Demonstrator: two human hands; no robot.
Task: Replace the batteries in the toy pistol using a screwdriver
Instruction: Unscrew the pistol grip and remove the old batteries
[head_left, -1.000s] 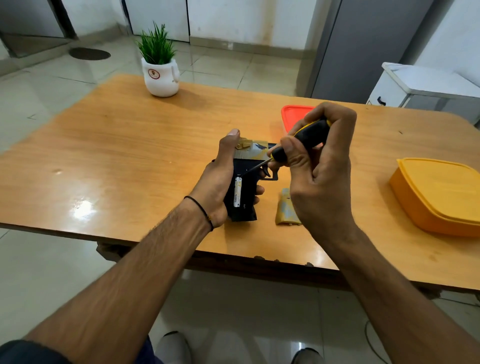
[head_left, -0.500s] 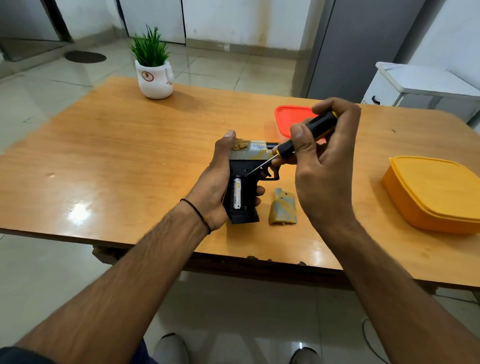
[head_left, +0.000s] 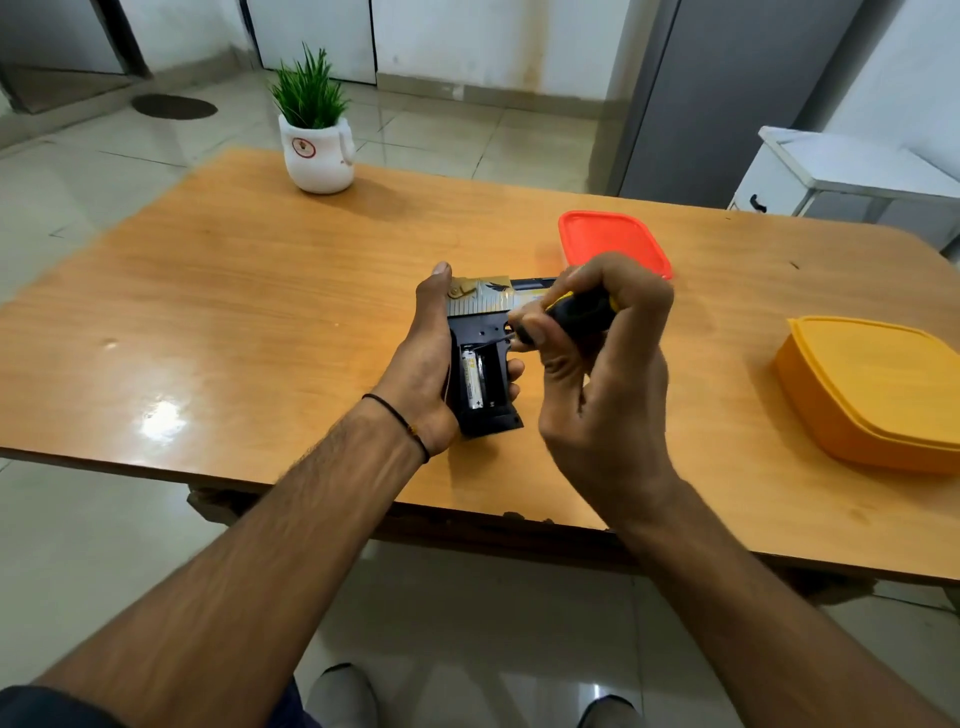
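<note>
The table (head_left: 260, 291) was varnished wood, glossy, with a white glare near its front left edge. On it, the toy pistol (head_left: 480, 332) looked matt black plastic under a shiny gold-toned slide, and its battery (head_left: 470, 382) had a metallic sheen. The screwdriver (head_left: 579, 314) handle looked smooth plastic. On the table's right half, the orange box (head_left: 883, 384) and red lid (head_left: 602, 239) were smooth plastic. The white pot (head_left: 317, 161) at its far left looked glazed. The floor (head_left: 467, 613) under the table was polished tile.

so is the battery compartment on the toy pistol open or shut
Open. On the toy pistol, the grip compartment is uncovered, showing one battery in its left slot; the slot beside it looks empty.
</note>
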